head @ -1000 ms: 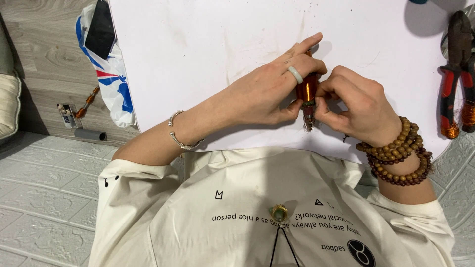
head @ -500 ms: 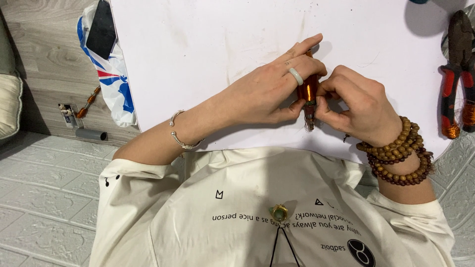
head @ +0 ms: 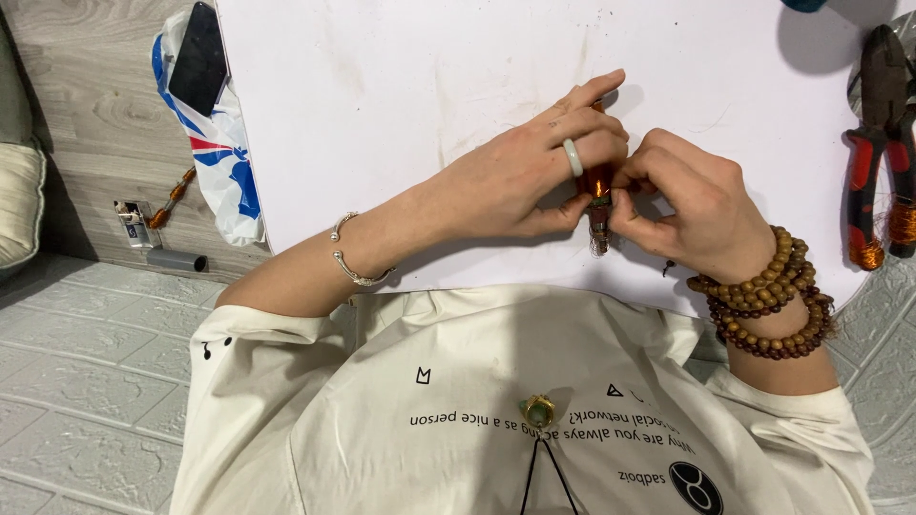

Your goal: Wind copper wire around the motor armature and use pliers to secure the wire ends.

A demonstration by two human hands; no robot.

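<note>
The small reddish-brown copper-wound piece sits where it was a second ago, low over the white surface. Left hand stays wrapped around it; right hand keeps pinching its lower end. Red-handled pliers lie far right, unmoved.

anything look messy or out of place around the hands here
Nothing spilled or damaged. The white sheet bears faint brown smudges, and loose wire strands fray from the copper-wound piece both hands hold. Red-handled pliers lie by the right edge.
</note>
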